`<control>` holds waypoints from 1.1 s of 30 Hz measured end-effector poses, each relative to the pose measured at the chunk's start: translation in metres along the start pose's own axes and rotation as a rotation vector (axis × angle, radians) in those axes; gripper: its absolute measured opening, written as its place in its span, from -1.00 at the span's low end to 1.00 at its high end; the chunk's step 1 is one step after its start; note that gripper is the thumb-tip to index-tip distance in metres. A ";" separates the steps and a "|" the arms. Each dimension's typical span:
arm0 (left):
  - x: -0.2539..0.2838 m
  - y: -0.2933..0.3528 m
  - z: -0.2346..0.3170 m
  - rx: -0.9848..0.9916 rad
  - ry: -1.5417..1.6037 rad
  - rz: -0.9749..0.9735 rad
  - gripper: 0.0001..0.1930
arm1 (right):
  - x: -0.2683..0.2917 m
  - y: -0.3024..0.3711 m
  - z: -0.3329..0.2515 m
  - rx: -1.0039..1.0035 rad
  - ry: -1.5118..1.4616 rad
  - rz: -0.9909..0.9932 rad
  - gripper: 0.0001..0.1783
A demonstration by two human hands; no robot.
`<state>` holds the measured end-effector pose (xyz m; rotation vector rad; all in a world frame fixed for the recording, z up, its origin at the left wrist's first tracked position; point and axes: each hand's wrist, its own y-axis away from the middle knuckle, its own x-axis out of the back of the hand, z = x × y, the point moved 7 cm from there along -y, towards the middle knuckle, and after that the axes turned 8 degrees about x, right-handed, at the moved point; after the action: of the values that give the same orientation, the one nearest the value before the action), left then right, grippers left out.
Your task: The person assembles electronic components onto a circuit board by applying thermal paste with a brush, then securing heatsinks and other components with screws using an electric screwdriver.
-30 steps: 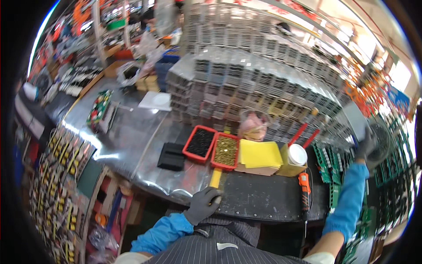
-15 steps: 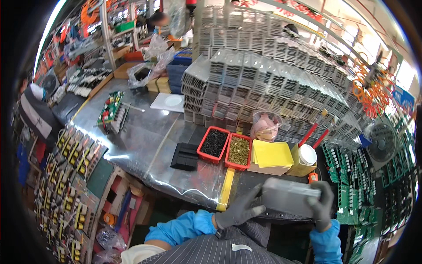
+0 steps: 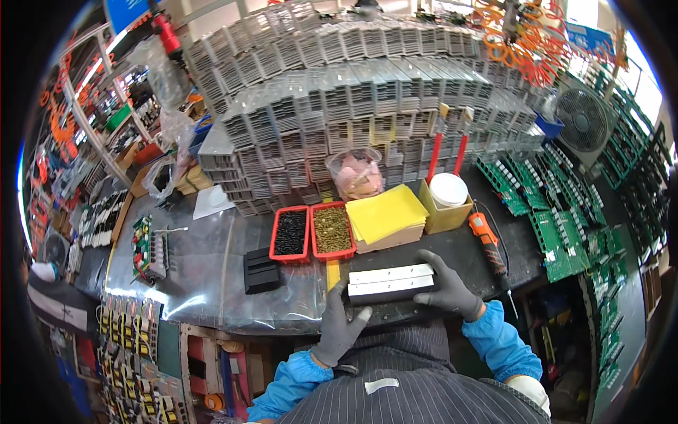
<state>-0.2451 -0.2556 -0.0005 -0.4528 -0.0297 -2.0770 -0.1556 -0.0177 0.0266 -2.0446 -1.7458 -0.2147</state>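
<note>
My right hand (image 3: pixel 452 291), in a grey glove, closes round the right end of a pair of silver metal channel pieces (image 3: pixel 390 280). Their two bright flanges with small holes face up, one behind the other, above a dark front side. My left hand (image 3: pixel 339 326), gloved too, has its fingers against or just beside the left end; contact is unclear. Its thumb stands apart from the fingers, below the pieces. The pieces are at the bench's near edge, in front of a yellow paper stack (image 3: pixel 387 215).
Red bins of black screws (image 3: pixel 290 234) and brass-coloured screws (image 3: pixel 332 230) stand beyond, a black block (image 3: pixel 261 271) left of them. An electric screwdriver (image 3: pixel 489 244) lies right, near green circuit boards (image 3: pixel 558 244). Stacked metal pieces (image 3: pixel 339 92) wall the back. A white tub (image 3: pixel 448 191) sits in a box.
The metal held at the right has turned, from a flat grey face to two bright flanges showing. My left hand has come up to its left end. The view has swung right.
</note>
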 end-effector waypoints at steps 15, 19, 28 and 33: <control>-0.007 -0.011 -0.001 0.013 -0.248 0.073 -0.18 | -0.016 0.027 0.009 -0.117 0.159 0.292 0.00; -0.007 -0.013 0.011 -0.033 -0.240 0.072 -0.08 | -0.011 0.020 0.000 -0.035 0.204 0.304 0.03; -0.003 -0.017 0.013 0.144 -0.220 -0.164 0.05 | -0.014 0.026 0.012 -0.036 0.325 0.159 0.16; -0.004 -0.021 0.018 0.178 -0.146 -0.201 0.12 | -0.010 0.022 0.010 -0.023 0.284 0.193 0.15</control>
<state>-0.2555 -0.2373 0.0184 -0.5077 -0.3569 -2.2096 -0.1380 -0.0249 0.0087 -2.0673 -1.3737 -0.4426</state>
